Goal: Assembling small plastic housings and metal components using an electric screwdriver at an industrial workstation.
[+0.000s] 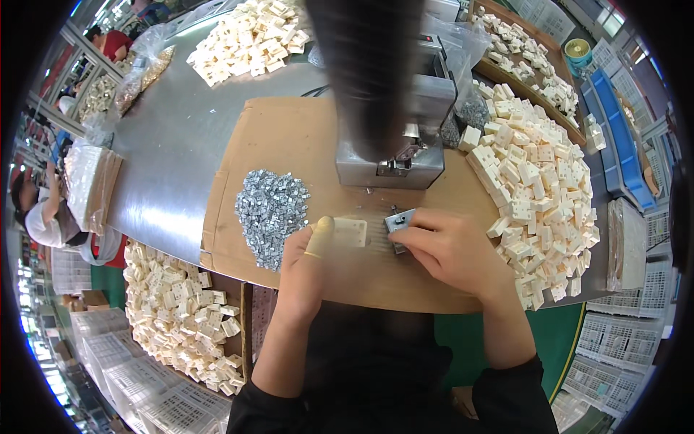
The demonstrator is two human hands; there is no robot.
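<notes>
My left hand point(306, 262), with a yellow cover on its thumb, grips a cream plastic block point(351, 232) that has small holes in its face. Just to the right, the bent fingers of my right hand point(457, 250) close on a small metal block point(395, 220) lying on the cardboard sheet point(278, 134). Its right part is hidden under my fingers. A heap of small silvery metal parts point(272, 210) lies beyond and left of my left hand. Past both hands stands a grey metal machine point(390, 175), its upper part covered by a dark blurred shape.
Cream blocks are heaped at the right point(538, 195), with another pile at the far left point(249, 40). A box of more blocks point(177, 311) sits below the table's left edge. Blue bins point(614, 137) stand at the far right. Other people point(54, 210) work at the left.
</notes>
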